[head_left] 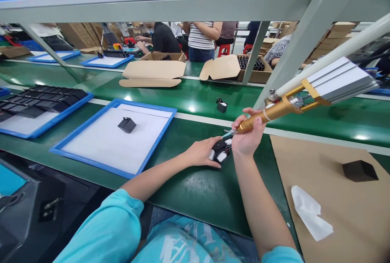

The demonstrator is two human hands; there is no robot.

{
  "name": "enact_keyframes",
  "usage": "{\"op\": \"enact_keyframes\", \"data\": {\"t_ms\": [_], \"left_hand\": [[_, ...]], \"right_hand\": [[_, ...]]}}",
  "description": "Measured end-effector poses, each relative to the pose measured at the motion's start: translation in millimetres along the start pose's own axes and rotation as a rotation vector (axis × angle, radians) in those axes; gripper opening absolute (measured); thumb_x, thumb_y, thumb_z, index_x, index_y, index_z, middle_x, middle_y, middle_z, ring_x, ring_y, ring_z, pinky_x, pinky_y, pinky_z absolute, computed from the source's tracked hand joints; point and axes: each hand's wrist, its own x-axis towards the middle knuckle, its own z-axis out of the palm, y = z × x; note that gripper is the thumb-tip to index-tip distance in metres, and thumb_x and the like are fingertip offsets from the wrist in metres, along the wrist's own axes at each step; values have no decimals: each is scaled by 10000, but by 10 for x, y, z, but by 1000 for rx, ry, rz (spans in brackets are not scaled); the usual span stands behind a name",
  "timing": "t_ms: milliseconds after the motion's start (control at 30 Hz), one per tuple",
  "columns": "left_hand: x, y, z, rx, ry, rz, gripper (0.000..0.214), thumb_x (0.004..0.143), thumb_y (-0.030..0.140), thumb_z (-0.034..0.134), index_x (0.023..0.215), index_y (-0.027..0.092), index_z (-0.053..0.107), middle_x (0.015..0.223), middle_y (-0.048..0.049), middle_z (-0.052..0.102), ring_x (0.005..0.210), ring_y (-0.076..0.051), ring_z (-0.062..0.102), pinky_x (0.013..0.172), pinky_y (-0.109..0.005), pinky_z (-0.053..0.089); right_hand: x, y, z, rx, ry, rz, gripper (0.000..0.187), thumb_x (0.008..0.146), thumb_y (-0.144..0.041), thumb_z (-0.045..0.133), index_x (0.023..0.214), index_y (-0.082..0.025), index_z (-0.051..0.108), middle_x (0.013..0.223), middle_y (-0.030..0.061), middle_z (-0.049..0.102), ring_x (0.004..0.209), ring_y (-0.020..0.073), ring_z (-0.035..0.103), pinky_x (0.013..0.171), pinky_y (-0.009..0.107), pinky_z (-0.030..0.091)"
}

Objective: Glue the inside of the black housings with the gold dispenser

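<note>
My left hand point(201, 152) rests on the green bench and grips a small black and white part point(221, 151). My right hand point(247, 133) is wrapped around the gold barrel of a hanging tool point(276, 111), whose tip points down at that part. The tool's silver body point(338, 81) sticks out to the right, with a white hose running up from it.
A blue-framed white tray point(100, 149) with one black block point(127, 124) lies to the left. A tray of black parts point(39, 100) sits further left. A small black part point(222, 105) rides the belt. Brown card point(335, 198) holds a black cube point(359, 170) and white paper point(309, 212). Other people work behind.
</note>
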Motion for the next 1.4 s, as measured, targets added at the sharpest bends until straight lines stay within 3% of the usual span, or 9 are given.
{"op": "enact_keyframes", "data": {"t_ms": [333,467,667,767,867,1000,1167,1300,1400], "left_hand": [[-389,-272,-463,-16,1,-111,1058,589,606,811,1484,293,342,1245,-118,610,1060,-330,628,858,-385,490],[162,-642,-704,-69,184,-221,909,712,608,727,1467,246,373,1299,-137,585,942,-267,657,864,-378,488],[1397,-1040,-653,-84,344,-434,1058,709,455,797,1495,57,210,1443,-295,425,1334,-371,446,1056,-398,366],[1670,-1062,-532,-93,380,-495,1060,746,416,776,1496,27,136,1412,-336,437,1341,-389,437,1049,-431,370],[1702,-1062,-519,-104,403,-553,986,783,385,740,1491,46,142,1354,-318,508,1285,-392,498,1015,-463,402],[1384,-1028,-715,-126,368,-526,951,734,365,777,1472,103,238,1287,-222,600,1186,-333,589,993,-406,442],[211,-795,-915,-167,282,-413,982,642,387,826,1458,202,312,1224,-113,654,1160,-301,611,1005,-413,461],[-857,-518,-743,-215,172,-437,945,648,398,813,1450,230,341,1314,-117,607,1235,-305,568,1063,-441,429],[-1279,-398,-530,-269,79,-484,913,672,342,795,1459,252,343,1356,-121,579,1195,-301,595,1032,-453,459]], "right_hand": [[-118,-27,99,13,-42,25,235,820,-436,551,944,-241,506,917,-26,553,489,55,514,407,222,369],[-131,-27,98,40,-48,30,220,828,-422,546,946,-238,517,923,-22,556,490,62,517,408,226,366],[-139,-25,100,39,-31,37,238,817,-427,559,962,-242,517,925,-21,554,495,59,517,413,222,374],[-142,-21,98,47,-24,47,239,818,-424,559,972,-246,517,931,-21,548,505,58,522,428,222,386],[-145,-26,95,50,-30,55,228,818,-417,559,967,-248,522,927,-21,546,505,59,521,433,223,388],[-157,-49,108,52,-30,60,222,816,-410,565,962,-247,531,929,-17,549,507,64,523,429,224,379],[-202,-91,172,58,-52,78,227,807,-423,565,943,-244,532,937,-17,547,490,63,512,413,230,369],[-280,-129,245,53,-69,82,230,797,-431,567,926,-245,525,928,-23,546,481,61,506,401,227,358],[-345,-153,299,62,-85,84,230,791,-434,567,931,-256,523,922,-26,553,470,65,505,388,231,356]]}}
